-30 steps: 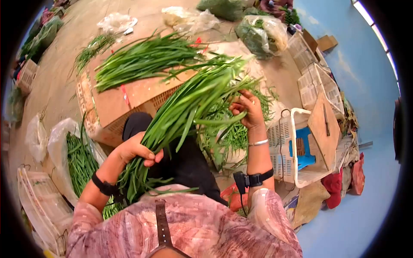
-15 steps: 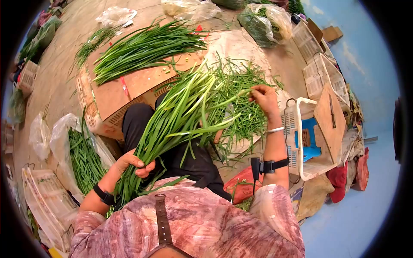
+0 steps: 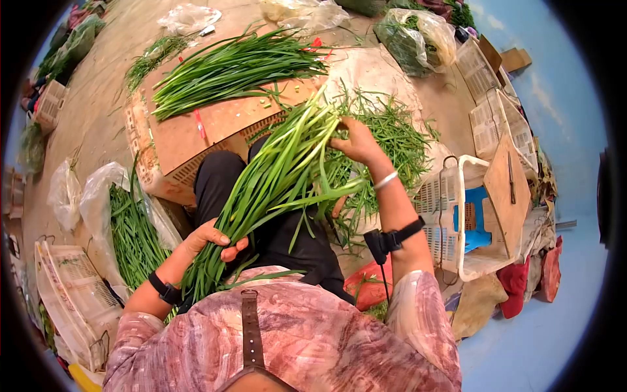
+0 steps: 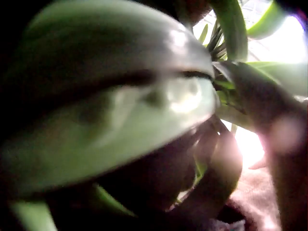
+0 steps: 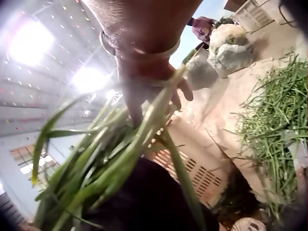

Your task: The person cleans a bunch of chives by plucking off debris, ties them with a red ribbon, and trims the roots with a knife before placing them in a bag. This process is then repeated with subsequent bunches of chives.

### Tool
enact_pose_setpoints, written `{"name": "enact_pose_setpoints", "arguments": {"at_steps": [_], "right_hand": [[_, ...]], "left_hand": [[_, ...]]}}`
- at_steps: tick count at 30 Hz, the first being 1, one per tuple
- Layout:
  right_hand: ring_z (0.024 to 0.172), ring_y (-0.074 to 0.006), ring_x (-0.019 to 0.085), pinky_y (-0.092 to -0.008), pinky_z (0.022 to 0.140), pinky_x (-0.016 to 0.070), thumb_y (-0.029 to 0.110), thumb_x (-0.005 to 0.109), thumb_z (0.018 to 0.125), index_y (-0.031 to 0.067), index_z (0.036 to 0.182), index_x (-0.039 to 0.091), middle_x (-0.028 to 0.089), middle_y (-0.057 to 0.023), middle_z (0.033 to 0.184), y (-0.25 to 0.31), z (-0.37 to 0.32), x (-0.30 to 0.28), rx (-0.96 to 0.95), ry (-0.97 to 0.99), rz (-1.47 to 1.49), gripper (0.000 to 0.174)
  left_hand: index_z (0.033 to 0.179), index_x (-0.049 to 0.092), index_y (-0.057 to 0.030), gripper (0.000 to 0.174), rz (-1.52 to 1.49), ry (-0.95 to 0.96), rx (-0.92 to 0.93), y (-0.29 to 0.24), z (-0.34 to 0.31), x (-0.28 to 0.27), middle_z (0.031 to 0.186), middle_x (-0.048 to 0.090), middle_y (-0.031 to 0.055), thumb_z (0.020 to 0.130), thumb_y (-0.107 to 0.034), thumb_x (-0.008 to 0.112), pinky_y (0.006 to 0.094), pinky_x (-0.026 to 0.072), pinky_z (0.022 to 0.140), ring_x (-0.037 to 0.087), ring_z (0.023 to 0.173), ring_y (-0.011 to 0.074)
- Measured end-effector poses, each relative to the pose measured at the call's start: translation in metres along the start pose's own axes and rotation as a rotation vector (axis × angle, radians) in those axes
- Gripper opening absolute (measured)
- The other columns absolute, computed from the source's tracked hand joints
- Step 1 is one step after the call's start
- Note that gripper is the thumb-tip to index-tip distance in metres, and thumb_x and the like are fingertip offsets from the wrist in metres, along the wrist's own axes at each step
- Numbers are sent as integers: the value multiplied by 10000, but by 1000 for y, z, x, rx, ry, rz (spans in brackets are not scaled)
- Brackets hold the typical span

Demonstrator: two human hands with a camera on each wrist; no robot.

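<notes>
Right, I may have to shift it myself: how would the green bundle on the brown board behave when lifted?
The bundle would probably droop at its ends, being long, thin leaves. Single leaves may slip out, as they fan apart at its edges.

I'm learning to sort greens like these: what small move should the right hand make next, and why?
Probably pinch the stray stalk and draw it free: it juts sideways from the bunch, whose lower part the left hand grips, while the right hand is close by, at the pale ends.
</notes>
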State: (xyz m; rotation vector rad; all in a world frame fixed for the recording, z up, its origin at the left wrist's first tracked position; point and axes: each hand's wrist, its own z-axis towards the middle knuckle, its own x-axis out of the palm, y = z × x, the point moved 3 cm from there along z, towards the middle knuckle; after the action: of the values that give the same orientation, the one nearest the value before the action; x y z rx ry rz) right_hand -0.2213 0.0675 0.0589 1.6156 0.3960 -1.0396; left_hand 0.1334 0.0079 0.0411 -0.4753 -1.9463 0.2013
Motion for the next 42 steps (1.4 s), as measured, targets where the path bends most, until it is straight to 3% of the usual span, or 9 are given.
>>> {"name": "enact_pose_setpoints", "arguments": {"at_steps": [6, 12, 22, 26, 28, 30, 34, 38, 42], "right_hand": [[725, -296, 624, -353, 704, 491, 214, 680, 659, 20, 892, 661, 647, -159, 801, 36, -30, -32, -110, 68, -61, 304], [627, -245, 609, -338, 609, 471, 173, 674, 707, -4, 835, 664, 645, -136, 715, 3, -51, -8, 24, 261, 30, 220], [533, -102, 521, -257, 491, 407, 90, 661, 729, -26, 765, 678, 623, -56, 619, -80, -30, -16, 221, -424, 437, 123], [529, -135, 527, -296, 514, 426, 142, 696, 708, -39, 701, 672, 620, -86, 605, -178, -11, -33, 616, -760, 495, 182], [645, -188, 599, -321, 592, 473, 216, 712, 708, -56, 842, 656, 653, -152, 773, -190, -15, -44, 640, -725, 416, 309], [864, -275, 619, -355, 735, 490, 306, 709, 718, -79, 1050, 565, 613, -217, 1005, -121, -19, -63, 771, -291, -350, 528], [1114, -299, 507, -341, 952, 394, 298, 710, 711, -88, 1226, 424, 498, -251, 1203, -40, 2, -41, 210, -48, 203, 705], [863, -217, 622, -316, 766, 489, 165, 663, 729, 15, 1026, 633, 652, -178, 901, -24, 22, 5, 81, 371, 181, 335], [566, -123, 561, -289, 550, 464, 111, 636, 733, -1, 840, 674, 645, -90, 660, -30, 10, 13, 136, 185, 430, 160]], "left_hand": [[948, 475, 102, 403, 334, 15, 165, -34, -23, 44, 733, 545, 180, 629, -24, 686, 274, 358, 347, 469, 390, 165], [1034, 428, 85, 466, 280, -87, 167, -21, -8, 18, 761, 518, 174, 656, -38, 671, 279, 355, 407, 449, 442, 158], [1094, 400, 59, 434, -29, 100, 18, -6, -4, 0, 750, 513, 157, 708, -4, 588, 268, 290, 423, 418, 434, 117], [1112, 385, 59, 445, -16, 91, 3, -3, -4, -4, 755, 508, 161, 712, 3, 573, 264, 289, 422, 420, 436, 116], [1150, 362, 43, 486, -41, 85, 2, -3, -4, -5, 768, 507, 166, 710, 6, 564, 260, 292, 422, 418, 436, 114], [1177, 349, 21, 525, -58, 71, 5, -5, -4, -2, 777, 506, 171, 701, 3, 568, 260, 295, 419, 415, 433, 117], [1211, 333, 8, 576, -34, 44, -29, -5, -4, -8, 776, 505, 174, 688, 2, 576, 265, 299, 415, 413, 431, 122], [1195, 361, 20, 561, 72, 9, -22, -11, -4, -3, 779, 510, 178, 678, 6, 580, 265, 305, 418, 418, 433, 132], [1160, 388, 35, 564, 151, -86, -7, -15, -11, -1, 755, 511, 205, 636, 43, 597, 282, 294, 393, 416, 412, 147]]}}
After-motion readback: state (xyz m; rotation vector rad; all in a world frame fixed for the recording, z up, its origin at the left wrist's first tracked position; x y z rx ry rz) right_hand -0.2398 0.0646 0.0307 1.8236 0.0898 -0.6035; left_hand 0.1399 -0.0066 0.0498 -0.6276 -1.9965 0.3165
